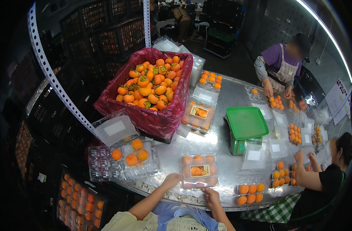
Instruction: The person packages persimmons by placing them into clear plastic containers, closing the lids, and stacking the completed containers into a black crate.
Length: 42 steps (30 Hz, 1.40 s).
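A closed clear plastic clamshell pack of persimmons (199, 172), bearing a label, lies on the metal table before me. My left hand (173, 180) is at the pack's lower left edge; its fingers are partly hidden. My right hand (212, 196) holds the pack's lower front edge between thumb and fingers. To the left, an open clamshell tray (141, 169) contains several persimmons and rests by stacked empty trays. Beyond it stands a crate lined with red plastic film (155, 124), heaped with loose persimmons (145, 91). Another labelled pack (197, 115) is beside this crate.
A green weighing scale (246, 122) stands right of centre on the metal table (176, 147). Open persimmon packs (250, 193) line the right side, where two co-workers handle fruit. Black crates (80, 199) with packed persimmons stand at lower left. A perforated metal post (57, 83) rises at left.
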{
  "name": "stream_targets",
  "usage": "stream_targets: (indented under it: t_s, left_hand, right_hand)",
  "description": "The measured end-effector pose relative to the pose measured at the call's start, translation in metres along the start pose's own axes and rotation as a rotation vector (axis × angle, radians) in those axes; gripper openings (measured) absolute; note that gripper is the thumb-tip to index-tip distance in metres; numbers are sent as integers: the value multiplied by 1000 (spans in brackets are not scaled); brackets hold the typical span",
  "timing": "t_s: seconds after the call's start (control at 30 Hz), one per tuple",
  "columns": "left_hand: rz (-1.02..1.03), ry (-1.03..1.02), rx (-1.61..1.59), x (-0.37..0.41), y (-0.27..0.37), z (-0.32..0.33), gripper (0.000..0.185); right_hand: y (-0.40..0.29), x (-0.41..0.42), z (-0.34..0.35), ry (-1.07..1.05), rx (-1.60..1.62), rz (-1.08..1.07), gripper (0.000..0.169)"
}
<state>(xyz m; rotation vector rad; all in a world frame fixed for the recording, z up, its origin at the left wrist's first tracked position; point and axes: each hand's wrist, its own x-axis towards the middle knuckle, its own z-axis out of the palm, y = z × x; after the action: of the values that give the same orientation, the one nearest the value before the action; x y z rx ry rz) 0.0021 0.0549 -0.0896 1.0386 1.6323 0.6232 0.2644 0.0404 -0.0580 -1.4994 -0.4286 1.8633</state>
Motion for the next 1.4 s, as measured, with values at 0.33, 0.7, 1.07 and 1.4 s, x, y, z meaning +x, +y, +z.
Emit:
stream_targets:
  t_s: [0.33, 0.7, 1.07, 1.4]
  left_hand:
    - [-6, -94, 290, -26, -22, -31, 44]
    - [-24, -89, 352, -37, -12, -39, 41]
    - [-60, -22, 393, -41, 0, -35, 47]
    - [-219, 4, 288, -41, 5, -31, 32]
  right_hand:
    - [-56, -9, -43, 114, -355, -346, 43]
    - [-53, 43, -20, -183, -637, -93, 23]
    - [-48, 48, -15, -98, -666, -117, 15]
    - [-30, 28, -15, 57, -593, -106, 6]
